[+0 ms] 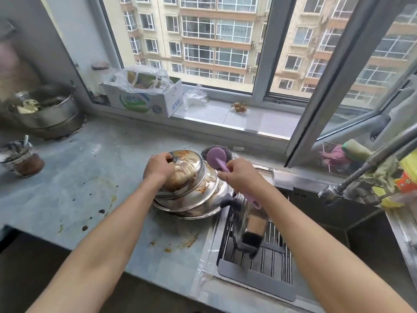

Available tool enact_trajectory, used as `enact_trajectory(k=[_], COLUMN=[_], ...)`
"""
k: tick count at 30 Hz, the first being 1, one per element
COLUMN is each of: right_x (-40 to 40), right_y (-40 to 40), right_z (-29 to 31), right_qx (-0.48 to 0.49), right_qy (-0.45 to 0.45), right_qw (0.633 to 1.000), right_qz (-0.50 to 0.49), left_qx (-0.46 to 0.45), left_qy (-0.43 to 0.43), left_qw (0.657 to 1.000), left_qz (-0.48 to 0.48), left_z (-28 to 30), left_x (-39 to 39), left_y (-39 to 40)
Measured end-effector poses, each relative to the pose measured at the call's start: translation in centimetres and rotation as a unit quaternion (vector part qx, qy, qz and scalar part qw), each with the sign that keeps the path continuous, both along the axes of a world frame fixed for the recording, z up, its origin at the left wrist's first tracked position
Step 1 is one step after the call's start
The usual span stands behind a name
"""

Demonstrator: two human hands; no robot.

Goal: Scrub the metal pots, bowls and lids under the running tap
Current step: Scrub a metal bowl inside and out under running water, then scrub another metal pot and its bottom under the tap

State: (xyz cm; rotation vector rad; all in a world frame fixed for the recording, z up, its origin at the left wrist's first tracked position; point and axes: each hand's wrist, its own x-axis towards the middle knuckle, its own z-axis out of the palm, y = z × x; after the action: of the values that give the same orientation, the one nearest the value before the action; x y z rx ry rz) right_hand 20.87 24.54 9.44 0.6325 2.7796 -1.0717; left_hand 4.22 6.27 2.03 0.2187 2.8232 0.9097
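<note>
Sauce-smeared steel lids (180,175) are sitting stacked on the grey counter (74,168) beside the sink (327,222). The left hand (158,168) is gripping the top lid, apparently by its knob, while the right hand (242,177), fingers curled, is holding a purple-handled scrubber (217,158) just beside the stack.

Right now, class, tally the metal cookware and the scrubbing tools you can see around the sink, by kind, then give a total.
Stacked sauce-stained steel lids or bowls by the sink: 2 clearly visible
Round steel pot at far left: 1
Purple-handled steel-wool scrubber: 1
Yellow-green sponge in the wire rack: 1
Total: 5
</note>
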Motion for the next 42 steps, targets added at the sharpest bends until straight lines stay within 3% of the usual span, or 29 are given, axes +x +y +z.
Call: enact_trajectory(k=[4,7,12,15,18,22,25,35,42], right_x=[-1.4,-1.3,0.8,3.2,6.3,11.5,16.2,31.2,38.3], right_y=[-0.8,-0.8,-0.1,0.7,1.2,2.3,3.5,11.7,17.3], right_z=[-0.4,-0.8,0.6,2.1,3.3,2.9,1.1,-6.5,-11.4], right_qx=[0.018,0.006,-0.020,-0.044,-0.098,-0.102,-0.165,-0.215,-0.419], right_qy=[-0.005,0.010,0.043,0.091,0.133,0.164,0.187,0.141,0.112], right_qw=[1.000,0.999,0.994,0.984,0.964,0.940,0.905,0.845,0.721], right_qz=[-0.015,-0.044,-0.100,-0.148,-0.207,-0.282,-0.343,-0.468,-0.540], left_qx=[-0.052,-0.030,0.013,0.048,0.079,0.076,0.063,-0.058,-0.093], left_qy=[-0.044,-0.036,0.095,0.205,0.248,0.240,0.234,0.175,0.096], left_qw=[0.997,0.998,0.994,0.970,0.943,0.916,0.902,0.860,0.864], left_qz=[-0.037,-0.048,-0.052,-0.119,-0.209,-0.312,-0.358,-0.476,-0.485], left_z=[-1.6,-1.7,2.0,7.1,12.1,15.9,16.5,12.2,7.0], left_x=[-4.1,-5.2,-4.2,-1.3,3.3,10.6,15.7,30.4,37.5], left_y=[1.0,1.4,1.6,2.1,3.4,6.2,8.4,20.7,27.3])
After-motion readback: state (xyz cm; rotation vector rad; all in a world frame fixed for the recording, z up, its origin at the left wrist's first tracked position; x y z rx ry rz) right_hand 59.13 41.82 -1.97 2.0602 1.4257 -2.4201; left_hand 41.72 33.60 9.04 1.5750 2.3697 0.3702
